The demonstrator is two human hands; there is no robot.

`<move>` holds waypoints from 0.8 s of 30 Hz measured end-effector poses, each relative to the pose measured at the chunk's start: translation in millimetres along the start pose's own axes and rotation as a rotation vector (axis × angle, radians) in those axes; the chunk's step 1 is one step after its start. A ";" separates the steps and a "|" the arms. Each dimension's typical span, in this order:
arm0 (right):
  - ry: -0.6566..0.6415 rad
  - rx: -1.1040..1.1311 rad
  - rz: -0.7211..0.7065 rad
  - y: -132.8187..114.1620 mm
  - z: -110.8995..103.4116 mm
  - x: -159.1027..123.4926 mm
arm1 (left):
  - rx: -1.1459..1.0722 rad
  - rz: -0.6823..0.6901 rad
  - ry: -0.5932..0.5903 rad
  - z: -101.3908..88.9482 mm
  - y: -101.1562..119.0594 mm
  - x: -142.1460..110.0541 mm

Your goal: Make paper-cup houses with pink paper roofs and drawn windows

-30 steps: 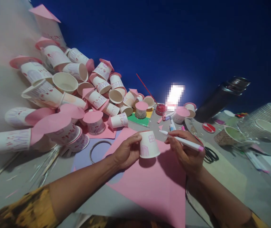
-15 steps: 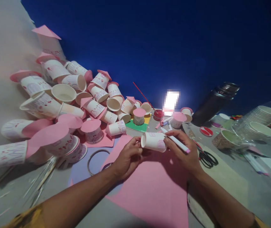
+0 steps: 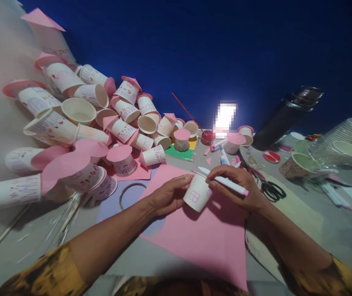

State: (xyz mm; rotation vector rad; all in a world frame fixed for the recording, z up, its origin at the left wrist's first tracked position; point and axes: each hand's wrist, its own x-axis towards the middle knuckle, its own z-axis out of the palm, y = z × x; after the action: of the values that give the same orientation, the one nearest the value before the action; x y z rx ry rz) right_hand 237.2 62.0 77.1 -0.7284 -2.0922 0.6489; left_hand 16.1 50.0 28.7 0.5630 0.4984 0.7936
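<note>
- Since the earlier frame, the cup (image 3: 196, 192) has turned from lying sideways between the hands to standing rim-up at a tilt, its pink window drawing now facing the wearer.
- Head view: the left hand (image 3: 171, 195) holds the cup by its side, fingers and thumb closed narrowly around it.
- The right hand (image 3: 239, 187) grips a white marker (image 3: 229, 184) with a pink end, its fingertips at the cup's edge; the marker's tip points left, over the rim.
- The cup is above the pink paper (image 3: 206, 250), which lies on the counter (image 3: 120, 259).
- Left of the pink paper are purple paper (image 3: 109, 207) and a grey ring (image 3: 123, 192).
- A heap of decorated cups (image 3: 125, 129), many with pink paper tops, fills the left side.
- Behind the hands, a thin red stick (image 3: 186, 112) leans in a red jar (image 3: 207, 138).
- Right of the right hand lie black-handled scissors (image 3: 272, 191); farther back are a dark flask (image 3: 282, 117) and stacked cups (image 3: 342, 142) in clear plastic.
</note>
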 end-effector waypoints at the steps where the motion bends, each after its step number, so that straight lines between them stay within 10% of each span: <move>1: -0.021 0.011 -0.015 0.3 0.9 0.0 | 0.010 -0.003 -0.006 1.8 -0.4 -0.2; 10: 0.426 -0.010 -0.011 -3.0 3.4 -13.9 | -0.136 -0.011 -0.010 -10.1 3.5 1.3; 24: 0.331 -0.100 -0.130 -14.4 19.9 -11.6 | -0.374 0.057 0.034 -7.1 5.8 2.5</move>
State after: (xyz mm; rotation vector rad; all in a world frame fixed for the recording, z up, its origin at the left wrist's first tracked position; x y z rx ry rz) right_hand 222.9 40.2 69.7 -0.6961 -1.8553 0.3284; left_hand 10.4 57.1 26.6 0.2177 0.3540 0.9260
